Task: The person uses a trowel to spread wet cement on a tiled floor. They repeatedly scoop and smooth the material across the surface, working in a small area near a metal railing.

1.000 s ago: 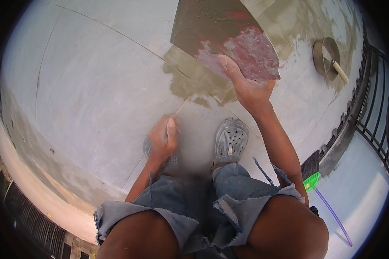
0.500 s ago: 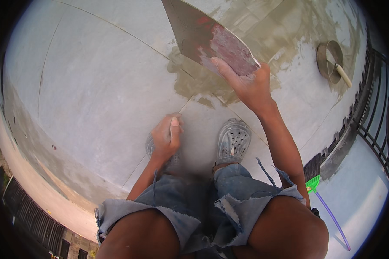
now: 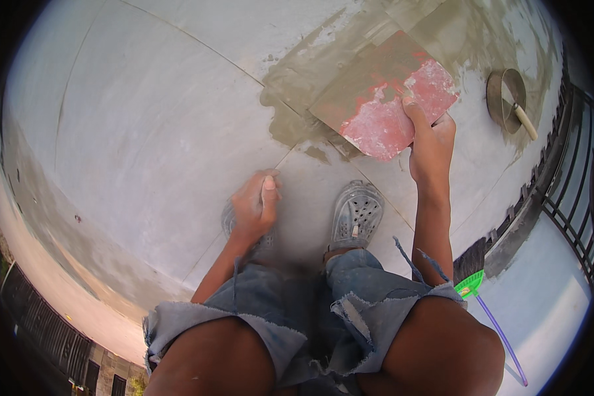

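Note:
My right hand (image 3: 432,148) grips the near edge of a flat, thin red spreader plate (image 3: 379,125), thumb on its upper face. Grey paste smears the plate's far half; pale dried crust covers red patches near my thumb. It is over the wet grey paste (image 3: 290,125) spread across the pale floor. My left hand (image 3: 254,201) is curled into a loose fist above my left clog, thumb on top, and nothing shows in it. Dusty grey clogs (image 3: 356,214) are on my feet.
At the right, a round shallow pan (image 3: 494,99) holds a tool with a pale handle (image 3: 525,122). A broom with a green head (image 3: 470,284) and purple stick lies by my right knee. Dark metal railings (image 3: 567,191) run along the right edge. Thin joint lines cross the pale floor (image 3: 145,132).
My right hand has swung right and nearer, bringing the plate from raised and tilted to flatter, its red face showing more. My left hand has stayed almost still.

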Demonstrator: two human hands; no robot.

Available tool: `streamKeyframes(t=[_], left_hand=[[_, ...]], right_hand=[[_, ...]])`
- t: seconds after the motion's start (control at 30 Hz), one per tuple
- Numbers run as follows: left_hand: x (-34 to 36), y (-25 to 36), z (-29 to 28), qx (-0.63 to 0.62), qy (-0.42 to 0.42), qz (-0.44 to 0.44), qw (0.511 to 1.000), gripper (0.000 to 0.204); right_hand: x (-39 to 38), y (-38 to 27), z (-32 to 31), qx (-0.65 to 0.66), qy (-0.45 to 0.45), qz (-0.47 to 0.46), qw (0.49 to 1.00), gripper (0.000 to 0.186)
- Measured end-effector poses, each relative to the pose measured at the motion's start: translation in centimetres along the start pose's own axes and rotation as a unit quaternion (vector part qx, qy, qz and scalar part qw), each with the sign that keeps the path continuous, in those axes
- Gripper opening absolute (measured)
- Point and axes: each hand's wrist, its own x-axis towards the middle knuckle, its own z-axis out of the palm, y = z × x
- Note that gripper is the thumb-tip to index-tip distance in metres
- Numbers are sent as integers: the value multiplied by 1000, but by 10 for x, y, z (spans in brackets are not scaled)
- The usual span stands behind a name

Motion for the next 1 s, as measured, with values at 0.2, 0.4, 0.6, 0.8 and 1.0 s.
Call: streamKeyframes(t=[0.2,0.4,0.6,0.8,1.0], left_hand=[[-1,-2,-2,4,-1,5,1000,40],[0,-1,0,8,-6,7,1000,39],[-1,2,0,3,6,3,1000,40],[2,0,1,1,2,9,1000,41],[0,-4,1,-1,8,13,1000,42]], right_hand=[[12,-14,15,95,9,-12,995,31],[20,20,26,8,-35,40,999,29],[1,7,-4,107,-11,43,993,36],[6,-19,3,141,4,-18,990,36],[4,-19,15,25,12,-140,990,27]])
